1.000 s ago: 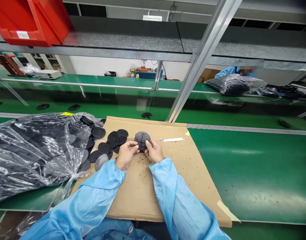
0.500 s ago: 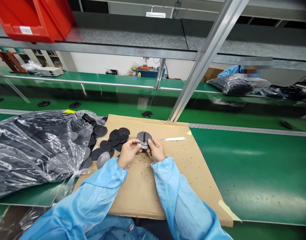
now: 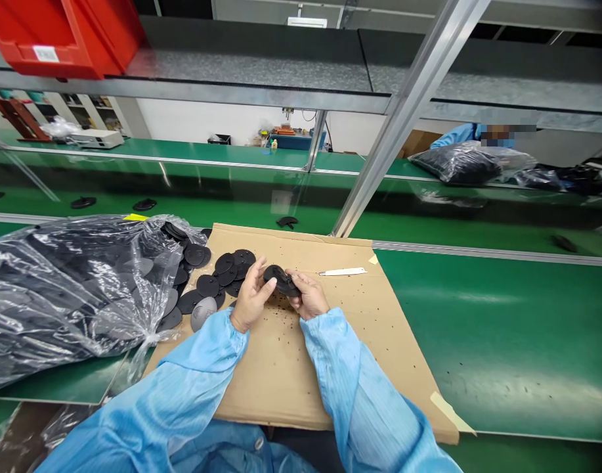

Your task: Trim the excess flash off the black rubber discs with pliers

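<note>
My right hand (image 3: 308, 295) grips a dark grey round disc part (image 3: 281, 280), which is tilted and seen nearly edge-on. My left hand (image 3: 251, 295) stands open beside the part, its fingertips at or very near the part's left edge. To the left of my hands lie overlapping black discs (image 3: 226, 276) and a grey domed cover (image 3: 203, 313) on a cardboard sheet (image 3: 281, 374). Dark crumbs are scattered below my hands.
A clear plastic bag of black discs (image 3: 69, 302) lies at the left. A white strip-shaped blade tool (image 3: 343, 271) rests on the cardboard. Green workbenches (image 3: 502, 328), a metal upright (image 3: 409, 118) and a red bin (image 3: 59, 39) surround me. A co-worker's blue sleeve (image 3: 458, 136) is far right.
The disc part has turned from showing its slotted round face to nearly edge-on. My left hand has come away from its grip and opened, while my right hand keeps hold.
</note>
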Demonstrator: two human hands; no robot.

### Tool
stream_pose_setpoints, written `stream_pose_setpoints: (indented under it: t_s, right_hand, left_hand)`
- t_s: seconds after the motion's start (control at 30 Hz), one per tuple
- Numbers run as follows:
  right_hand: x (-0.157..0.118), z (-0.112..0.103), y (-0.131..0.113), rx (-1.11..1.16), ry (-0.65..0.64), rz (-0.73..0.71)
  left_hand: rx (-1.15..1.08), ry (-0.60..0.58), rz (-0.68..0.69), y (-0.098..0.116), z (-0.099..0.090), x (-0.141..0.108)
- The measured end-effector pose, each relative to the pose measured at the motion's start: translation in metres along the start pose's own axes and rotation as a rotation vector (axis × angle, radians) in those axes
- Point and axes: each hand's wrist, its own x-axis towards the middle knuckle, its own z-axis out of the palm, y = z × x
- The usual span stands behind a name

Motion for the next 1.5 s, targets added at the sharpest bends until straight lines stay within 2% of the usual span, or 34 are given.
stream_pose_setpoints:
  t_s: [0.13, 0.27, 0.43, 0.53, 0.6, 0.67, 0.73, 0.8, 0.87, 0.93, 1.03, 1.1, 1.17, 1.27, 1.4, 1.5]
  right_hand:
    - [-0.002, 0.001, 0.0, -0.01, -0.003, 0.0]
    - [-0.003, 0.0, -0.001, 0.014, -0.055, -0.002]
    - [-0.008, -0.001, -0.011, 0.068, -0.225, 0.161]
    - [-0.009, 0.0, -0.012, 0.016, -0.21, 0.223]
    - [-0.01, 0.002, -0.008, -0.065, -0.164, 0.232]
    - [-0.011, 0.003, -0.002, -0.196, -0.094, 0.182]
    - [-0.011, 0.003, 0.003, -0.348, 0.007, 0.023]
    - [-0.009, 0.002, 0.006, -0.421, 0.063, -0.174]
    - [-0.008, 0.002, 0.005, -0.377, 0.038, -0.28]
    - [-0.008, 0.003, 0.003, -0.28, -0.024, -0.266]
    - [-0.008, 0.005, -0.002, -0.138, -0.075, -0.181]
    - [-0.008, 0.006, -0.004, -0.076, -0.096, -0.137]
    - [-0.007, 0.005, -0.003, -0.058, -0.095, -0.121]
    - [-0.004, 0.003, 0.001, -0.092, -0.057, -0.155]
    - [-0.001, -0.001, 0.009, -0.194, -0.049, -0.231]
    - [-0.001, -0.002, 0.011, -0.229, -0.091, -0.251]
  left_hand:
    - [-0.054, -0.062, -0.08, -0.006, -0.003, 0.003]
    - [-0.1, -0.032, -0.129, -0.011, -0.002, 0.005]
    - [0.042, -0.011, 0.004, -0.005, -0.005, 0.006]
    - [0.133, -0.046, 0.025, -0.002, -0.007, 0.006]
    - [0.18, -0.002, 0.013, -0.003, -0.008, 0.007]
    - [0.215, 0.1, -0.013, -0.004, -0.008, 0.008]
    - [0.21, 0.174, -0.067, -0.006, -0.007, 0.009]
    - [0.169, 0.195, -0.121, -0.008, -0.007, 0.01]
    - [0.087, 0.186, -0.159, -0.008, -0.006, 0.01]
    - [-0.064, 0.138, -0.224, -0.005, -0.004, 0.01]
    - [-0.328, 0.003, -0.342, -0.001, -0.002, 0.011]
    - [-0.384, -0.058, -0.373, 0.0, -0.002, 0.011]
    - [-0.285, -0.029, -0.331, -0.003, -0.002, 0.011]
    - [-0.032, 0.072, -0.169, -0.01, -0.003, 0.009]
    - [0.23, 0.011, 0.01, -0.01, -0.003, 0.004]
    - [0.492, 0.026, 0.067, -0.005, -0.003, 0.001]
